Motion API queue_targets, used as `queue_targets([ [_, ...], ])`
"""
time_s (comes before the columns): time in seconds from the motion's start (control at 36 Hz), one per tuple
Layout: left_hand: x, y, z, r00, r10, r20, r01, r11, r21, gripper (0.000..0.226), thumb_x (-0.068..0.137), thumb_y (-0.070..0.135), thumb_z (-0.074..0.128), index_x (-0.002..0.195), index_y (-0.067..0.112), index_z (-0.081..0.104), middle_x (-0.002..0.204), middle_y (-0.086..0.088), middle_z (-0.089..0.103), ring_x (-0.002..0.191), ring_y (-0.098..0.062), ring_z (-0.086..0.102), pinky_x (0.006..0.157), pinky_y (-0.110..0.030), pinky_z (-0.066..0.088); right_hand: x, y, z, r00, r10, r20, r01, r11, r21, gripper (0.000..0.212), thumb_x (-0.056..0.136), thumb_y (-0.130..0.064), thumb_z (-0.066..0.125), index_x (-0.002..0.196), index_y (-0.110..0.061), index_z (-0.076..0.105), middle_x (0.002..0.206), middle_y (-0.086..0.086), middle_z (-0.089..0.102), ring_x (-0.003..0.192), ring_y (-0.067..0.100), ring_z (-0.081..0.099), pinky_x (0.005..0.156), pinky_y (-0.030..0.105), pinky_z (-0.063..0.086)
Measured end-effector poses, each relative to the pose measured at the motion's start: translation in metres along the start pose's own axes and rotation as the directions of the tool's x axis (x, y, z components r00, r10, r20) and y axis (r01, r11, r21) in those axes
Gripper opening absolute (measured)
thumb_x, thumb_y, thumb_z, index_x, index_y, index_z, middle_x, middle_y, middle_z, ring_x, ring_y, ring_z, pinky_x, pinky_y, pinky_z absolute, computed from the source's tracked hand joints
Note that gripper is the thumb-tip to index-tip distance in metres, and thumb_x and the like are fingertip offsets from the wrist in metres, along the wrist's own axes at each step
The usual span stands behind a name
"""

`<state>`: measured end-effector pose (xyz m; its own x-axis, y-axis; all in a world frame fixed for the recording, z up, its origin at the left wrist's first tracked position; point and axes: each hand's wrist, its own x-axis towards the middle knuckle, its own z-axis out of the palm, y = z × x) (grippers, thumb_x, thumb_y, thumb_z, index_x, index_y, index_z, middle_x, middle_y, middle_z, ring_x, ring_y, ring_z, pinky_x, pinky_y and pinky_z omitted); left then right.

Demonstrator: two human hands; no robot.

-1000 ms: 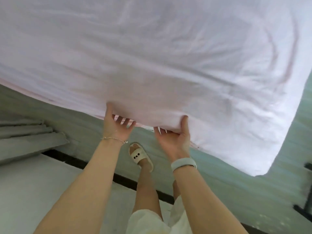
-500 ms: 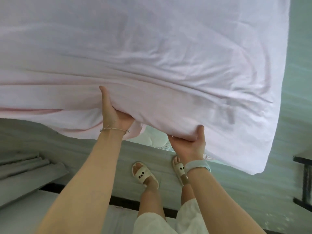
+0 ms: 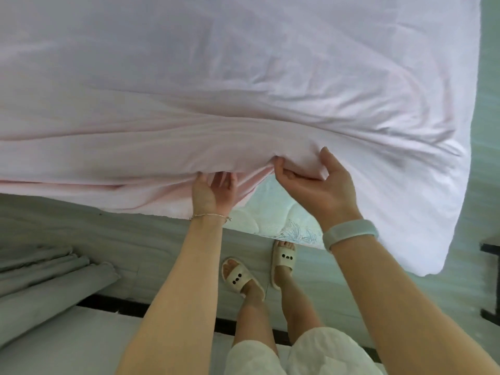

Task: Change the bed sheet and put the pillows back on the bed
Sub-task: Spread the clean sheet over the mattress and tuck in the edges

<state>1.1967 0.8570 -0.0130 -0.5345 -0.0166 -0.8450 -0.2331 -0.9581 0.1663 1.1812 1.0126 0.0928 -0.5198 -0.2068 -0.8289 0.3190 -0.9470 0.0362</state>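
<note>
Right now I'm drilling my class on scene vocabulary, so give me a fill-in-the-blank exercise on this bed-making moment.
1. The right hand pinches a fold of the ____ sheet.
2. Under the lifted sheet edge, a quilted ____ shows.
3. The right wrist wears a pale ____.
4. The left hand, fingers under the sheet, has a thin ____ at its wrist.

Missing words: pink; mattress; band; bracelet
</note>
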Motion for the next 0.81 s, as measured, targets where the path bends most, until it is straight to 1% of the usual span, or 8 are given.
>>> queue_targets([
  [0.08, 0.009, -0.017, -0.004, 0.993, -0.081, -0.083, 0.094, 0.981, 0.172, 0.034, 0.088, 0.023, 0.055, 0.118, 0.007, 0.054, 0.123, -0.009, 0.059, 0.117, -0.030, 0.056, 0.054, -0.022, 0.055, -0.003, -0.006, 0.010, 0.999, 0.024, -0.046, -0.026, 0.999, -0.031, 0.041, 0.094, -0.014, 0.051, 0.128, 0.007, 0.042, 0.126, 0.027, 0.051, 0.117, 0.040, 0.050, 0.094, 0.047, 0.043],
  [0.14, 0.009, -0.025, 0.000, 0.992, -0.100, -0.073, 0.115, 0.964, 0.240, 0.032, 0.090, 0.026, 0.051, 0.119, 0.012, 0.052, 0.128, -0.012, 0.057, 0.118, -0.028, 0.057, 0.058, -0.023, 0.056, -0.006, -0.007, 0.016, 0.998, 0.011, -0.067, -0.013, 1.000, -0.027, 0.037, 0.094, -0.010, 0.050, 0.122, 0.012, 0.042, 0.127, 0.029, 0.050, 0.119, 0.042, 0.048, 0.101, 0.048, 0.040],
  [0.25, 0.005, -0.032, 0.010, 0.994, -0.113, 0.003, 0.105, 0.940, 0.325, 0.024, 0.094, 0.032, 0.049, 0.111, 0.016, 0.054, 0.118, -0.009, 0.059, 0.108, -0.023, 0.058, 0.095, -0.037, 0.049, -0.010, -0.010, 0.026, 0.994, 0.029, -0.110, -0.029, 1.000, -0.006, 0.029, 0.091, -0.008, 0.054, 0.108, 0.015, 0.047, 0.121, 0.032, 0.052, 0.116, 0.045, 0.049, 0.100, 0.050, 0.041],
  [0.33, 0.001, -0.035, 0.018, 0.988, -0.156, 0.011, 0.144, 0.934, 0.327, 0.015, 0.093, 0.019, 0.046, 0.086, 0.008, 0.055, 0.099, -0.018, 0.065, 0.080, -0.027, 0.070, 0.088, -0.044, 0.053, -0.006, -0.011, 0.031, 0.989, 0.052, -0.141, -0.051, 0.999, 0.015, 0.031, 0.088, -0.007, 0.058, 0.111, 0.013, 0.049, 0.114, 0.030, 0.056, 0.106, 0.045, 0.053, 0.091, 0.052, 0.045],
  [0.42, 0.003, -0.045, 0.027, 0.992, -0.127, 0.008, 0.118, 0.942, 0.315, 0.022, 0.095, 0.023, 0.044, 0.080, 0.010, 0.054, 0.069, -0.003, 0.062, 0.052, -0.018, 0.067, 0.098, -0.041, 0.045, -0.002, -0.012, 0.033, 0.987, 0.071, -0.147, -0.062, 0.996, 0.062, 0.037, 0.086, -0.008, 0.061, 0.117, 0.009, 0.049, 0.115, 0.022, 0.059, 0.106, 0.038, 0.057, 0.090, 0.052, 0.047],
  [0.53, 0.018, -0.055, 0.036, 0.997, -0.030, -0.067, 0.044, 0.972, 0.230, 0.028, 0.094, 0.020, 0.051, 0.067, 0.018, 0.045, 0.050, 0.005, 0.047, 0.044, -0.006, 0.048, 0.059, -0.020, 0.043, 0.000, -0.012, 0.036, 0.987, 0.077, -0.139, -0.071, 0.996, 0.050, 0.036, 0.087, -0.010, 0.062, 0.115, 0.009, 0.051, 0.110, 0.029, 0.060, 0.104, 0.043, 0.057, 0.092, 0.050, 0.048],
  [0.61, 0.030, -0.058, 0.030, 0.979, 0.080, -0.187, -0.023, 0.957, 0.290, 0.034, 0.091, 0.012, 0.055, 0.060, 0.017, 0.043, 0.051, 0.003, 0.035, 0.034, -0.005, 0.033, 0.044, -0.014, 0.034, 0.003, -0.015, 0.038, 0.987, 0.089, -0.135, -0.082, 0.995, 0.060, 0.038, 0.086, -0.010, 0.063, 0.117, 0.009, 0.050, 0.112, 0.029, 0.060, 0.104, 0.043, 0.057, 0.088, 0.051, 0.048],
  [0.81, 0.032, -0.066, -0.033, 0.879, 0.164, -0.447, 0.047, 0.904, 0.424, 0.027, 0.100, 0.010, 0.035, 0.075, 0.017, 0.043, 0.078, -0.004, 0.051, 0.066, -0.016, 0.055, 0.053, -0.025, 0.051, 0.001, -0.019, 0.042, 0.988, 0.114, -0.105, -0.105, 0.991, 0.088, 0.036, 0.087, -0.009, 0.061, 0.116, 0.010, 0.051, 0.103, 0.028, 0.062, 0.095, 0.044, 0.059, 0.094, 0.051, 0.046],
])
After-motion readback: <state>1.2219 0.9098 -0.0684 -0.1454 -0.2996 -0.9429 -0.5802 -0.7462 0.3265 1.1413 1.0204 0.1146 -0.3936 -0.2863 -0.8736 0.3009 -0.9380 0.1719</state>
